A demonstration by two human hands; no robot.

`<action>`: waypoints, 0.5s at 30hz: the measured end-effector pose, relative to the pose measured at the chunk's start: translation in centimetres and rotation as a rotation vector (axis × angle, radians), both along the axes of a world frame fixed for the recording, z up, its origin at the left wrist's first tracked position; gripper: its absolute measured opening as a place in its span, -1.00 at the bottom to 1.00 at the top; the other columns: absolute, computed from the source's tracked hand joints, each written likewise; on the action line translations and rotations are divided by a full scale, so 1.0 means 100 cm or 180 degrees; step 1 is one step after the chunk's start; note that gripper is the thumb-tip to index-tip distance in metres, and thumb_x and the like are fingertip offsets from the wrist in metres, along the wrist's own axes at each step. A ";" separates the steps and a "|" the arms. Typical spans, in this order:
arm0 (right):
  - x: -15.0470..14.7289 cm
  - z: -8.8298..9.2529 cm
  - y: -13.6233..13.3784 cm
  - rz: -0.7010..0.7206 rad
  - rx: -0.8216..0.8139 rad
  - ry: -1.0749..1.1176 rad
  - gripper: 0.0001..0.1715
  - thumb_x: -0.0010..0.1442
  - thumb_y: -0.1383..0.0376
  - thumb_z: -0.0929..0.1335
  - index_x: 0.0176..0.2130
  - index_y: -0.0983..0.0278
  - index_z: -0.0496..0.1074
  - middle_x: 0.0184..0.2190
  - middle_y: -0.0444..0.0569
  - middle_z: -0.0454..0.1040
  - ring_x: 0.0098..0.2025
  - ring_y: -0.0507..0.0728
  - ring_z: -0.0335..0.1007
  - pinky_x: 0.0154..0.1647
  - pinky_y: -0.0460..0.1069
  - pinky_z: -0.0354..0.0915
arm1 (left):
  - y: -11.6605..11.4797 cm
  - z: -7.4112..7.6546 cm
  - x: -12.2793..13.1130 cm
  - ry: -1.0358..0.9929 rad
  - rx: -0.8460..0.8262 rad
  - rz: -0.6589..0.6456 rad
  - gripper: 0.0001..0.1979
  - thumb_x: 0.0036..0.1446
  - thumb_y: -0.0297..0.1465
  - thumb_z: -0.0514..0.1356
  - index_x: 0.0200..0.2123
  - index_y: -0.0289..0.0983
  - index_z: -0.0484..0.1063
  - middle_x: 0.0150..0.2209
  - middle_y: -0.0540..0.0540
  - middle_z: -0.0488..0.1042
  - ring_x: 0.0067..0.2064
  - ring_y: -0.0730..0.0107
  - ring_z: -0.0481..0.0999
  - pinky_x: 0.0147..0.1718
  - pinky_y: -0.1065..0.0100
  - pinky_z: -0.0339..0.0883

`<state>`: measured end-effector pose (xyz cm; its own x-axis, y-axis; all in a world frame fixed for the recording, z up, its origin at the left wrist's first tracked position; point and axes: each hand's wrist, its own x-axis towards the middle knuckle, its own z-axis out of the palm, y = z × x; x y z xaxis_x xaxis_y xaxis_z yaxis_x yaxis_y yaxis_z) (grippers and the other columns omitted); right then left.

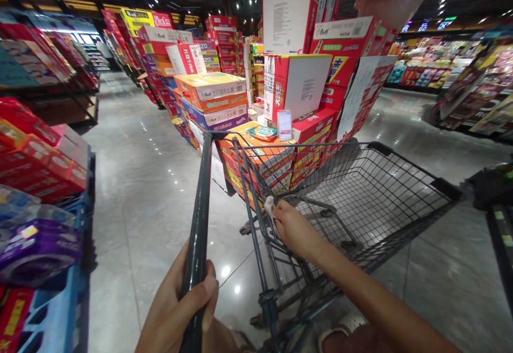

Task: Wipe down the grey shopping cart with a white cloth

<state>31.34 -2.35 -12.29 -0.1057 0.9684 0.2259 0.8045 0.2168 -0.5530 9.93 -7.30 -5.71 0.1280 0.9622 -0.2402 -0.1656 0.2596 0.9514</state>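
A dark grey wire shopping cart [372, 187] stands in front of me, its basket stretching off to the right. My left hand [196, 294] is wrapped around the cart's push handle [199, 203], near its lower end. Inside the basket's near end, my right hand [292, 224] pinches a crumpled white cloth or tissue [270, 205] against the wire side. I cannot tell whether it is cloth or paper. No goods show in the cart's basket.
Stacked red and orange cartons [256, 155] stand close behind the cart, with a small price sign [285, 125] on them. Left, a blue pallet [60, 310] bears red boxes and a purple pack [40, 251]. A shiny grey floor [136, 150] runs between. Shelves line the right.
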 end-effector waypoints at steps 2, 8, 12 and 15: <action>-0.001 0.003 -0.008 0.0109 0.0039 0.0091 -0.75 0.11 0.55 0.20 -0.43 0.33 0.39 -0.40 -0.05 0.31 -0.34 0.03 0.27 -0.30 -0.11 0.20 | 0.000 0.000 0.000 0.0000 -0.0007 -0.0022 -0.21 -0.14 -0.35 0.32 0.19 -0.12 0.11 -0.63 0.15 0.23 -0.75 0.62 0.13 -0.80 0.51 -0.16; -0.003 0.012 -0.035 0.0424 0.0226 0.0797 -0.75 0.09 0.56 0.20 -0.41 0.32 0.39 -0.38 -0.07 0.30 -0.32 0.02 0.28 -0.28 -0.11 0.22 | 0.001 -0.001 0.000 0.0012 0.0050 -0.0097 -0.23 -0.12 -0.32 0.30 0.18 -0.16 0.08 -0.65 0.19 0.20 -0.75 0.65 0.13 -0.79 0.55 -0.16; -0.007 0.011 -0.047 0.0497 0.0275 0.1017 -0.71 0.07 0.58 0.20 -0.32 0.32 0.42 -0.33 -0.05 0.31 -0.28 0.03 0.30 -0.26 -0.10 0.23 | 0.001 -0.001 0.001 0.0019 0.0024 -0.0104 -0.28 -0.12 -0.30 0.30 0.14 -0.17 0.12 -0.66 0.20 0.18 -0.74 0.66 0.10 -0.78 0.57 -0.16; -0.007 0.013 -0.054 0.0491 0.0312 0.1310 -0.74 0.06 0.57 0.21 -0.45 0.31 0.39 -0.40 -0.08 0.31 -0.33 0.01 0.29 -0.34 -0.13 0.21 | 0.000 -0.001 0.000 0.0023 -0.0001 -0.0109 -0.27 -0.11 -0.31 0.30 0.14 -0.17 0.10 -0.65 0.19 0.19 -0.73 0.66 0.10 -0.77 0.58 -0.12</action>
<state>30.62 -7.70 -10.94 -0.1293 0.9203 0.3691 0.4759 0.3842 -0.7912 9.96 -7.29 -5.79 0.1591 0.9572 -0.2416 -0.1498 0.2653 0.9524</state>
